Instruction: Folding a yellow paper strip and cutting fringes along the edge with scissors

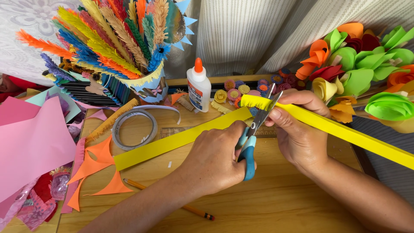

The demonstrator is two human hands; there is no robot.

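Pencil [172, 199] lay nearest, on the wooden table [276, 203]. Beyond it, left hand [215, 162] closed around blue-handled scissors [252, 138], blades parted over the fringed end of a yellow paper strip [336, 127]. Right hand [297, 129] pinched that strip just behind the fringe, fingers curled shut on it. Second yellow strip [172, 144] lay flat beneath the hands, orange scraps [101, 168] and pink paper [30, 142] to the left. Farther back sat a tape roll [134, 128], a glue bottle [199, 88] and small rolled paper blooms [235, 92]. Farthest stood a holder of fringed paper feathers [112, 39] and large paper flowers [366, 64].
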